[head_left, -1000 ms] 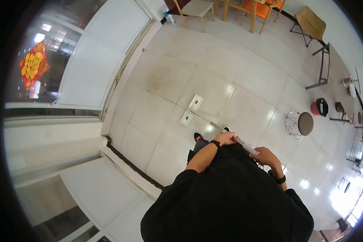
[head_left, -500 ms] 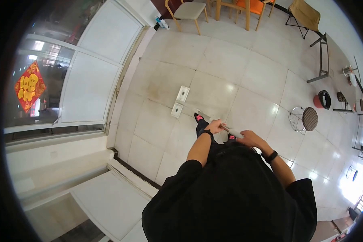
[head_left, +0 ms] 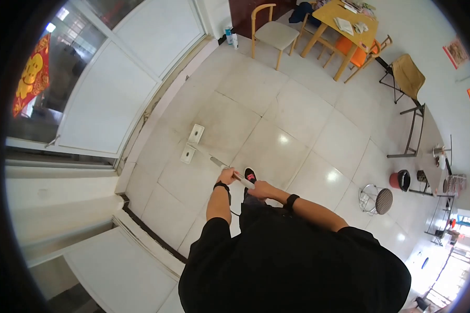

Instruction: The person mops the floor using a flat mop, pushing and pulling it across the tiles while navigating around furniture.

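A flat mop with a long pale handle slants across the floor, its white two-part head (head_left: 195, 133) lying flat on the tiles towards the glass door. My left hand (head_left: 226, 176) is wrapped round the handle lower down, nearer the head. Closer to my body, my right hand (head_left: 263, 190) grips the upper end of the same handle. Just beside the handle, between the hands, shows a black shoe (head_left: 249, 173) with pink laces.
A white-panelled door (head_left: 109, 94) and its raised sill run along the left. At the back stand a chair (head_left: 274, 34) and a wooden table (head_left: 344, 23) with things on it. To the right are a round stool (head_left: 384, 201), a red bin (head_left: 400, 180) and a folding chair (head_left: 407, 76).
The mop head has slid left over the tiles, closer to the door sill, and both hands have moved left with the handle. The view has shifted, showing more of the wooden table.
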A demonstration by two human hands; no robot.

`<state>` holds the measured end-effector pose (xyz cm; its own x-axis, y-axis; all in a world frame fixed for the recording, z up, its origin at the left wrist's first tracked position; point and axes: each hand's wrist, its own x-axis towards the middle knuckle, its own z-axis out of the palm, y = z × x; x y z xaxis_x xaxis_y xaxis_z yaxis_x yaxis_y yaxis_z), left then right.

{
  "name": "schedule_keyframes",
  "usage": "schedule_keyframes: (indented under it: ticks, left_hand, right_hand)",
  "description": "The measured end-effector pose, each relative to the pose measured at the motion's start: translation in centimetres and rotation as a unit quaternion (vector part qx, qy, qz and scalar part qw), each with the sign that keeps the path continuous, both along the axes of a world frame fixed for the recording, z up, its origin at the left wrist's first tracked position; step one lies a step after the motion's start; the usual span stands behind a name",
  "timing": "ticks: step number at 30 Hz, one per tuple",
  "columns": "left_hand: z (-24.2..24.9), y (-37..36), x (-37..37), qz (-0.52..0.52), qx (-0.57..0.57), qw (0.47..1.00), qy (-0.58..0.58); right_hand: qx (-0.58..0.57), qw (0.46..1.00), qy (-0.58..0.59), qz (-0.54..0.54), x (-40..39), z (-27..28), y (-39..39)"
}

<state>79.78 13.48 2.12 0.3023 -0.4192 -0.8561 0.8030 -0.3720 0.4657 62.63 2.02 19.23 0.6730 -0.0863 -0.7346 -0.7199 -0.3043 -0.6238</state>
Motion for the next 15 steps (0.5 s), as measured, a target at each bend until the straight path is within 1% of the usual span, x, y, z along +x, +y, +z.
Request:
schedule_keyframes:
  ticks: [2,3,4,5,6,8,9,10,12,13,15]
  left_hand:
    - [0.4,0.1,2.6,0.012,-0.013,1.000,0.007]
    - [0.6,0.1,3.5,0.019,-0.012,1.000,0.009]
    - [0.4,0.1,4.0,0.033,-0.043,0.998,0.009]
    - [0.3,-0.1,4.4,0.045,-0.074,0.996,0.010]
    - [0.1,-0.3,4.7,0.048,-0.074,0.996,0.013]
    - [-0.9,-1.0,4.6,0.028,-0.147,0.989,0.017]
    - [-1.4,-1.6,4.2,0.037,-0.121,0.992,-0.009]
    - [-1.8,-2.1,3.6,0.038,-0.123,0.992,-0.004]
    - [-2.5,-3.1,2.6,0.082,-0.116,0.990,0.008]
    - [-2.7,-3.8,2.0,0.104,-0.058,0.993,0.021]
    - [-3.0,-4.4,0.9,0.090,-0.060,0.994,0.020]
  right_hand:
    - [0.017,1.000,0.008,0.011,2.8,0.7,-0.4]
    - [0.020,1.000,0.008,-0.007,3.8,1.0,-0.8]
    - [0.021,0.999,0.007,-0.027,4.4,1.0,-1.1]
    - [0.019,1.000,0.007,-0.016,5.0,1.0,-1.7]
    - [0.019,1.000,0.010,-0.014,5.4,1.0,-2.3]
    - [0.021,0.999,0.032,-0.012,5.2,1.0,-3.4]
    - [0.019,0.999,0.039,-0.009,5.2,0.8,-3.9]
    - [0.016,0.999,0.043,-0.009,4.9,0.7,-4.4]
    - [0.028,0.999,0.038,-0.027,4.1,0.7,-5.1]
    - [0.027,0.999,0.039,-0.025,3.6,0.6,-5.3]
    - [0.059,0.995,0.055,-0.054,2.6,0.2,-5.6]
